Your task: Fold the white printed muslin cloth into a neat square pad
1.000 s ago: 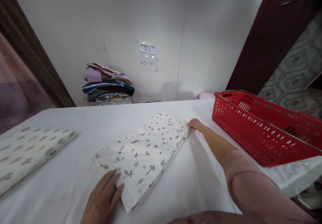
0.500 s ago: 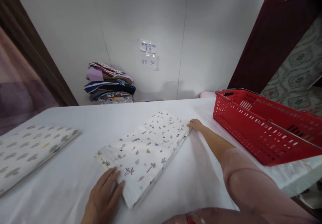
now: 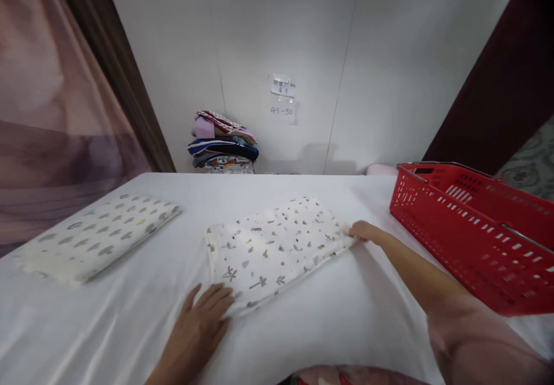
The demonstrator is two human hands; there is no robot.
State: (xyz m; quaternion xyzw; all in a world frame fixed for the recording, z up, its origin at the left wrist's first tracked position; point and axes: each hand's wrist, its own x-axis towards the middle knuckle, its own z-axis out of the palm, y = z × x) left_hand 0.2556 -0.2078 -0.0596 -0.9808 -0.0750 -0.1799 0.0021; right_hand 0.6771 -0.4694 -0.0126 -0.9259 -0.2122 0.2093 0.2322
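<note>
A white folded cloth (image 3: 277,246) printed with small palms and leaves lies slantwise on the table. My right hand (image 3: 362,231) pinches its right corner, which looks drawn up slightly. At the near left corner, my left hand (image 3: 203,318) rests with outstretched fingers, the fingertips touching the cloth's edge. Further left lies a second folded cloth (image 3: 112,232), cream with grey cloud-like shapes, away from both hands.
A white sheet covers the table (image 3: 311,327). On the right stands a red plastic basket (image 3: 459,235) with metal handles. Behind the far edge rises a stack of folded fabrics (image 3: 225,145) against the wall. A pinkish curtain (image 3: 56,113) hangs at the left.
The view has swung left. The printed cloth has turned so its long side lies more crosswise, with my right hand still at its right corner and my left at its near corner.
</note>
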